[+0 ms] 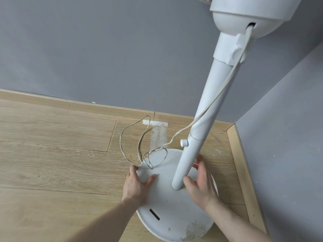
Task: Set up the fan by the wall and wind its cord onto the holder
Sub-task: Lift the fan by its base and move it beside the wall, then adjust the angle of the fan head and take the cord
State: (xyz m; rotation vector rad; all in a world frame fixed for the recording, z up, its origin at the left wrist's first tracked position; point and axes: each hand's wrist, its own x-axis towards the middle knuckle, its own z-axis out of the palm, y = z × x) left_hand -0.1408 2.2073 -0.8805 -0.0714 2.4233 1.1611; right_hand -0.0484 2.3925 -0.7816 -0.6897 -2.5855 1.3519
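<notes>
Right now both hands are lying spread on the fan's round base (174, 213), fingers apart and flat rather than curled around anything. The left hand (138, 186) is pressing its palm over the left rim, fingertips (133, 169) reaching the edge where the cord is crossing it, thumb lying inward on the disc. The right hand (202, 184) is cupping the base on the other side, its thumb just beside the foot of the pole (190, 151) and its fingers wrapping behind the pole toward the far rim; neither hand is gripping the pole itself.

Between the two hands the pole is rising, up and to the right in this view, to the motor housing (244, 20) at the top. The base is sitting on the wood floor (52, 163) close to the corner, with the skirting (244, 172) near its right side and the wall (104, 49) beyond.

The cord (218, 95) is coming out of the housing, running down along the pole, and ending in loose loops that are lying partly on the far-left part of the base and partly on the floor toward the wall. Those loops lie just ahead of the left fingertips, so the left hand looks nearer for gathering them. A holder for the cord is not something I can pick out from here; a knob (183, 142) is sticking out of the pole above the base.
</notes>
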